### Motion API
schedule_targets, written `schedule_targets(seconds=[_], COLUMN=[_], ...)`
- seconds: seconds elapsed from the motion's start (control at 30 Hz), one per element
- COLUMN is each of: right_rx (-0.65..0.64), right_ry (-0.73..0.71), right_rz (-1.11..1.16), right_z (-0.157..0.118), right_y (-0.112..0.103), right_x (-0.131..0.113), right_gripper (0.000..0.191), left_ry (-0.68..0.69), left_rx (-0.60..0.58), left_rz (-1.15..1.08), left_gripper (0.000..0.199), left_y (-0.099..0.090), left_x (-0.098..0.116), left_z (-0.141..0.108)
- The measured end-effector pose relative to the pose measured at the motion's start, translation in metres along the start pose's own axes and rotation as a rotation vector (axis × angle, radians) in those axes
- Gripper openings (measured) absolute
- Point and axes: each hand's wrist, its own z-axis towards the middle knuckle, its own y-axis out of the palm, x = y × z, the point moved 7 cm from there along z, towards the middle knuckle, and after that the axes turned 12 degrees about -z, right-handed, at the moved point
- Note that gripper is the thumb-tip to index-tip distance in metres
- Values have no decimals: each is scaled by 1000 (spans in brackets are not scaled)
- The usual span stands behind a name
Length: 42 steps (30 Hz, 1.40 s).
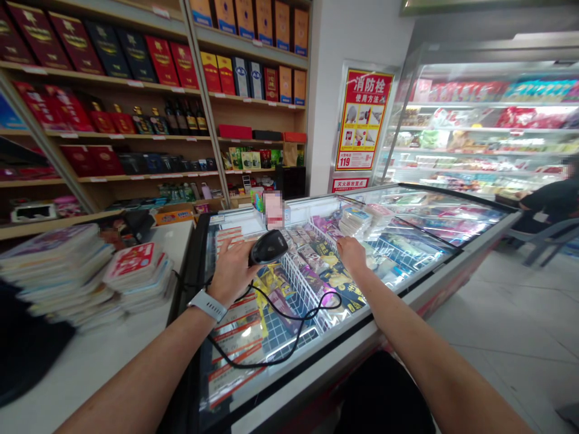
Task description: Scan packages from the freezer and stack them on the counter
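Observation:
My left hand (233, 268), with a watch on its wrist, is closed around a black handheld barcode scanner (270, 246) above the left part of a chest freezer (289, 401). The scanner's black cable (257, 366) loops across the glass top. My right hand (353, 256) is at the middle of the freezer top with its fingers curled in; whatever they grip, if anything, is hidden. Below the glass, wrapped frozen goods (316, 259) lie in white wire baskets. A stack of flat packages (355, 222) lies beyond my right hand.
On the counter (113, 355) at left stand stacks of flat packages (136, 268). Shelves of boxes and bottles (136, 117) line the back. A lit display fridge (488, 120) is at back right. A person (554, 193) sits by a chair (549, 238) at the right edge.

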Motion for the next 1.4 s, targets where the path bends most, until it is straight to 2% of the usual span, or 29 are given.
schedule_targets(seconds=[0.2, 0.67, 1.1, 1.4], right_rx=[50, 32, 155, 213], right_ry=[29, 67, -22, -77], right_rz=[29, 27, 106, 158], right_z=[-1, -6, -11, -13], right_y=[-1, -9, -25, -45], right_x=[3, 3, -13, -27], right_gripper=[32, 34, 28, 27], left_ry=[-2, -31, -45, -41], left_rx=[-2, -9, -12, -5], left_rz=[-5, -4, -41, -87], left_gripper=[37, 36, 31, 34], left_y=[0, 1, 0, 2], left_x=[-1, -3, -1, -2], left_z=[0, -1, 0, 0])
